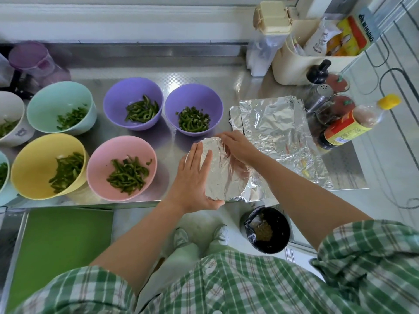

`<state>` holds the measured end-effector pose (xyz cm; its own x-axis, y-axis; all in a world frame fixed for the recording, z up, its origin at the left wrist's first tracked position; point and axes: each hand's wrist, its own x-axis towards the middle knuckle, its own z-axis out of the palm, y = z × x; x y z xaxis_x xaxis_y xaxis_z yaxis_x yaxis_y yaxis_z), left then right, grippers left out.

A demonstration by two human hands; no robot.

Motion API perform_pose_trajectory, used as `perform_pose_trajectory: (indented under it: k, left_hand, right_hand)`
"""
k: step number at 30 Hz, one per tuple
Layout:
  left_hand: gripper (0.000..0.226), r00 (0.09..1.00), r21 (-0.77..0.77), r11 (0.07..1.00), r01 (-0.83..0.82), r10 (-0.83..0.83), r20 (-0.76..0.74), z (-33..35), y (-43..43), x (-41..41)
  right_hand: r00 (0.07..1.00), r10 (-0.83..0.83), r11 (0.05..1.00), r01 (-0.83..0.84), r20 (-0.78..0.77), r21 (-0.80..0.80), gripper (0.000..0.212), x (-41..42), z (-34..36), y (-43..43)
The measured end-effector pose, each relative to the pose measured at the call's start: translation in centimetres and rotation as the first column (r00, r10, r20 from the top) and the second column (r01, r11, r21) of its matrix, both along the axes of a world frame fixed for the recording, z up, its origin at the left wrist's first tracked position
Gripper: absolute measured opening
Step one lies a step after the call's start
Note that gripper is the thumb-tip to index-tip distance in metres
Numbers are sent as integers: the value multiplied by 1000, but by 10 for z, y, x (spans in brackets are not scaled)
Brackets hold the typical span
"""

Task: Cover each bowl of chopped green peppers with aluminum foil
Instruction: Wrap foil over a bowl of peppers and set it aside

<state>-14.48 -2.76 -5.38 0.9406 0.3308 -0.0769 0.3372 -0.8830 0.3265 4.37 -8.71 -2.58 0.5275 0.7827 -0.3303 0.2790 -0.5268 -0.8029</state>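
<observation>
Covered bowl: the covered bowl (224, 175) sits at the near edge of the table (204, 73), right of the pink bowl. Shiny foil lies over its whole top.
Left hand: the left hand (195, 177) lies flat on the left side of the foil. Its fingers are straight and close together, and the thumb rests along the near rim.
Right hand: the right hand (235, 143) is at the far rim. Its fingers curl over the edge and press the foil down.
Foil sheets: loose foil sheets (276, 128) lie flat just right of the covered bowl, and one goes under it.
Open bowls: two purple bowls (120, 98) (195, 94) stand behind. A pink bowl (108, 152) and a yellow bowl (34, 159) stand in front. A light green bowl (49, 100) and a white bowl (9, 103) are on the left. All hold cut green peppers (128, 175) and have no foil on top.
Writing on bowl: the white bowl has a small blue picture, too small to make out.
Bottle: a bottle (353, 125) with a yellow cap stands at the right edge. Its red and yellow label has writing that is too blurry to read.
Box: a cream box (294, 62) at the back right holds packets. Their print is blurry too.
Shaker: a metal shaker (319, 96) stands near the bottle.
Bin: a black bin (267, 230) is on the floor below the table.
</observation>
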Motion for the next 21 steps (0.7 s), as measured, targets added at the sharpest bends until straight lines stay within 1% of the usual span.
perform_pose_trajectory:
  k: [1, 2, 4, 5, 6, 8, 13, 17, 21]
  left_hand:
    - [130, 1000, -1, 1000, -1, 1, 3, -1, 0, 0]
    - [130, 1000, -1, 1000, -2, 2, 6, -1, 0, 0]
    - [130, 1000, -1, 1000, -5, 5, 17, -2, -1, 0]
    - [129, 1000, -5, 1000, -5, 5, 26, -3, -1, 0]
    - [129, 999, -10, 1000, -3, 4, 34, -3, -1, 0]
    - [129, 998, -21, 1000, 2, -1, 60, -5, -1, -1]
    - [131, 986, -116, 993, -22, 41, 162, -11, 0, -4]
    - [132, 966, -234, 969, -80, 134, 220, -17, -4, -10]
    - [140, 945, -386, 916, -109, 216, 246, -24, -5, -13]
  right_hand:
    - [1000, -15, 1000, 15, -17, -6, 31, 2, 3, -3]
    - [998, -44, 999, 44, 34, -21, 32, 1, 6, -9]
    - [964, -120, 992, 127, 237, -14, 34, -3, 1, -28]
    - [947, -151, 988, 153, 284, 15, 34, -8, -3, -37]
    - [944, -163, 987, 156, 288, 46, 34, -16, -6, -45]
    - [953, -201, 978, 183, 228, 97, 35, -29, -15, -51]
    - [907, -420, 897, 414, 12, 155, 29, -32, -25, -50]
    - [855, -489, 845, 513, -171, 149, 27, -36, -33, -53]
    - [779, -536, 787, 600, -324, 140, 26, -38, -29, -53]
